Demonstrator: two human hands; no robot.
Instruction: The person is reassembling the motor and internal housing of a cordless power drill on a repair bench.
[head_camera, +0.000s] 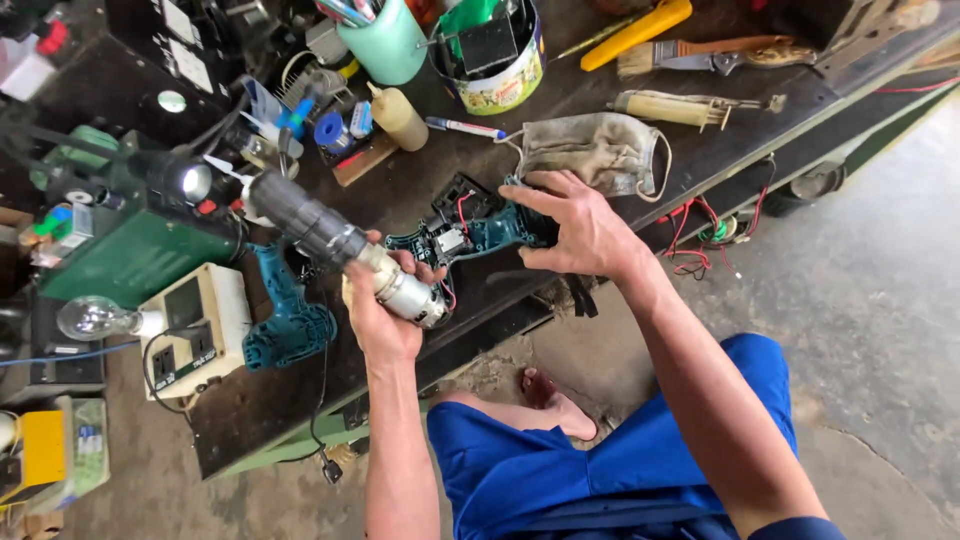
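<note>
Holding the drill's motor and chuck (345, 250) out of its case, left hand (380, 315) fingers wrapped tight. Right hand (580, 230) fingers pinching the open teal shell half (470, 228) at the bench's near edge. Not back together yet.

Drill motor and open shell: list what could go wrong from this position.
1. The left hand holds the motor and gearbox unit out past the bench edge; if the grip slips, it could drop to the floor.
2. Thin red wires still join the motor to the teal shell half under the right hand; pulling the two apart might strain or tear them.
</note>
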